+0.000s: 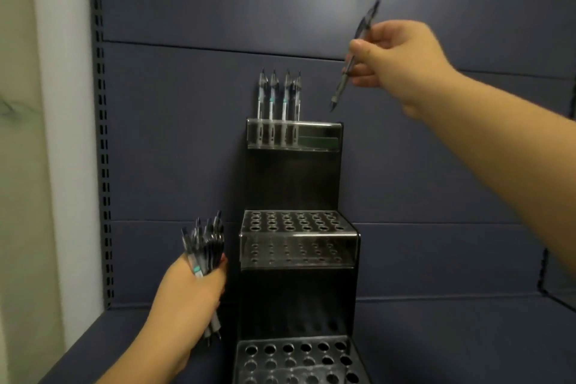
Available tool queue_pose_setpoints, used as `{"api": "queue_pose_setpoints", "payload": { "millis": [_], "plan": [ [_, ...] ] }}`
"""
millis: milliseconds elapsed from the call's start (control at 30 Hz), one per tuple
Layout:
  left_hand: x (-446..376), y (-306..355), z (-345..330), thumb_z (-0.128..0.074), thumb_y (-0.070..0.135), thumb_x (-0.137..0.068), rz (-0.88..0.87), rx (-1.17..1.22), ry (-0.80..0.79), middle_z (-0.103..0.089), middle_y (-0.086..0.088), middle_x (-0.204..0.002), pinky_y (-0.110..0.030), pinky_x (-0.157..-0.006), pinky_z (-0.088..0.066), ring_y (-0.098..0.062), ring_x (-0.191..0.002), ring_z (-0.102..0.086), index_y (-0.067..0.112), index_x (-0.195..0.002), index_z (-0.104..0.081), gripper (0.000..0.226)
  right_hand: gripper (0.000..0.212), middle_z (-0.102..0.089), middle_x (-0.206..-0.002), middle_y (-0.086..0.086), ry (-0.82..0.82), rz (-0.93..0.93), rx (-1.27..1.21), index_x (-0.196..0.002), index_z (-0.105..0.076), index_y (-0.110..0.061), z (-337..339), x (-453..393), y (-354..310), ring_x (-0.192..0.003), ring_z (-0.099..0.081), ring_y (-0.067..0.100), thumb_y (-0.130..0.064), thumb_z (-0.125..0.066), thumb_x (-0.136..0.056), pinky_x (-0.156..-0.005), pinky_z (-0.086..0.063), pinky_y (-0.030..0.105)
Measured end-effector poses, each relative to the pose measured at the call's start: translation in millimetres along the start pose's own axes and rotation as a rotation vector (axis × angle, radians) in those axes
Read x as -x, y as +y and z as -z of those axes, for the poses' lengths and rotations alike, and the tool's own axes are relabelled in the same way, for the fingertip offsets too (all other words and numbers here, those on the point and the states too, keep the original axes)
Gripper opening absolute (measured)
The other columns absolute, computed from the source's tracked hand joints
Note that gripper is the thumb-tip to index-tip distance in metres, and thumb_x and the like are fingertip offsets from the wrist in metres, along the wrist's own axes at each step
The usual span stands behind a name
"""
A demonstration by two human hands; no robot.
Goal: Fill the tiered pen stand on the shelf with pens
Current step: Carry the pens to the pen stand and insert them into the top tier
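The right hand (402,54) pinches 1 pen (353,58) between thumb and curled fingers, tip slanting down, above and right of the stand's (299,299) top tier. That tier (the highest of 3) holds about 4 upright pens (278,103) at its left, though blur hides the exact count. The left hand (190,290) grips a bundle (204,248) just left of the middle tier.
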State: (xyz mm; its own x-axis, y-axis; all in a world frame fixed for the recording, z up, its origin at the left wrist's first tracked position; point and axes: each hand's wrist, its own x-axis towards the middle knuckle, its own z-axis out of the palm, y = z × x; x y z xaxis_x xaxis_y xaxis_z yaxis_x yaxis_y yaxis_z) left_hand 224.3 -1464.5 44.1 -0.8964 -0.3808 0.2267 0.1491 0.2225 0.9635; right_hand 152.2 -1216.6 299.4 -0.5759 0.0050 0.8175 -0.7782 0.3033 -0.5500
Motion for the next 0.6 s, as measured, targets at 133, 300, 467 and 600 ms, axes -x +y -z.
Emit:
{"api": "queue_pose_setpoints", "payload": {
  "millis": [133,300,467,600],
  "plan": [
    [-3.1,-3.7,-1.6,-0.061,0.025,-0.096,-0.012,-0.056,0.052,-0.062,-0.01,-0.062,-0.031,-0.055,-0.043,-0.023,-0.06,-0.06,0.011,-0.08,-0.062,0.021,0.015,-0.069,-0.093,0.011,-0.051,-0.033,0.047,-0.107,-0.063,-0.006,-26.0,-28.5,14.4,-0.069,-0.07,0.016,-0.016,-0.068,-0.097,-0.064,-0.061,0.026],
    [-9.7,-6.4,-13.2,-0.056,0.013,-0.099,-0.045,-0.143,0.1,-0.057,-0.002,-0.099,-0.019,-0.067,-0.034,-0.006,-0.077,-0.051,0.014,-0.131,-0.062,0.033,0.025,-0.068,-0.098,0.015,-0.126,-0.119,0.088,-0.116,-0.061,-0.001,-37.1,-39.6,28.9,-0.072,-0.07,0.018,-0.014,-0.07,-0.096,-0.066,-0.063,0.028],
    [-20.5,-13.9,-14.8,-0.05,0.01,-0.101,0.022,-0.233,0.109,-0.054,-0.02,-0.141,-0.013,-0.092,-0.024,-0.031,-0.131,-0.049,0.009,-0.14,-0.053,0.039,0.039,-0.071,-0.103,0.017,-0.169,-0.191,0.03,-0.128,-0.059,0.003,-36.4,-46.4,32.0,-0.067,-0.072,0.012,-0.016,-0.071,-0.095,-0.063,-0.06,0.022],
    [-26.4,-21.1,-12.1,-0.056,0.016,-0.099,0.025,-0.241,0.135,-0.064,-0.006,-0.096,-0.028,-0.067,-0.042,-0.028,-0.086,-0.061,0.012,-0.137,-0.056,0.038,0.038,-0.072,-0.102,0.016,-0.202,-0.146,0.086,-0.127,-0.06,0.002,-41.3,-47.2,31.0,-0.074,-0.073,0.015,-0.015,-0.071,-0.095,-0.062,-0.06,0.021]
  ]
}}
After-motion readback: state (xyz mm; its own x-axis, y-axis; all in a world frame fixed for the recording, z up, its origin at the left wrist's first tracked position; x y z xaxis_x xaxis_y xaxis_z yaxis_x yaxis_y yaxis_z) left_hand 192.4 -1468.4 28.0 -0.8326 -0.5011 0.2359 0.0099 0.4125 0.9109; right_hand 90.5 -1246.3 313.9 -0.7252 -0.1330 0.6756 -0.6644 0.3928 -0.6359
